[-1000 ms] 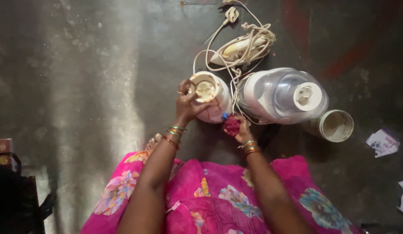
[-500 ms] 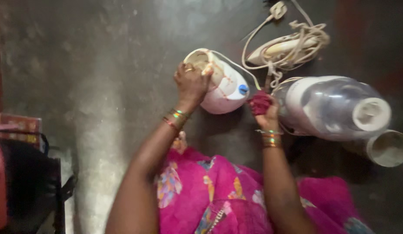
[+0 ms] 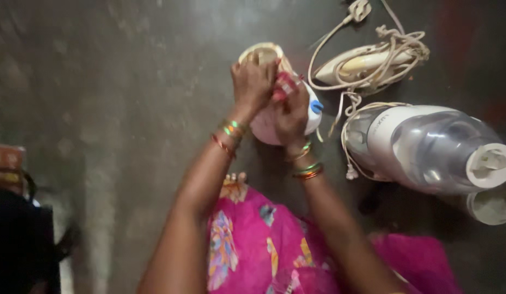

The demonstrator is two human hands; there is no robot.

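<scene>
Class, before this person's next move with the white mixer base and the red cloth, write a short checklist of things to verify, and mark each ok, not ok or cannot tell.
1. Left hand grips the tilted mixer base at its top: ok.
2. Right hand presses the red cloth on the base: ok.
3. Base unplugged: cannot tell.
4. Cord free of the hands: ok.
5. Jar stands apart from the base: ok.
6. Base surface clean: cannot tell, blurred.

Right hand [image 3: 290, 111] with red cloth [image 3: 283, 85] moved onto tilted white mixer base [image 3: 275, 117], beside left hand [image 3: 253, 81]
</scene>
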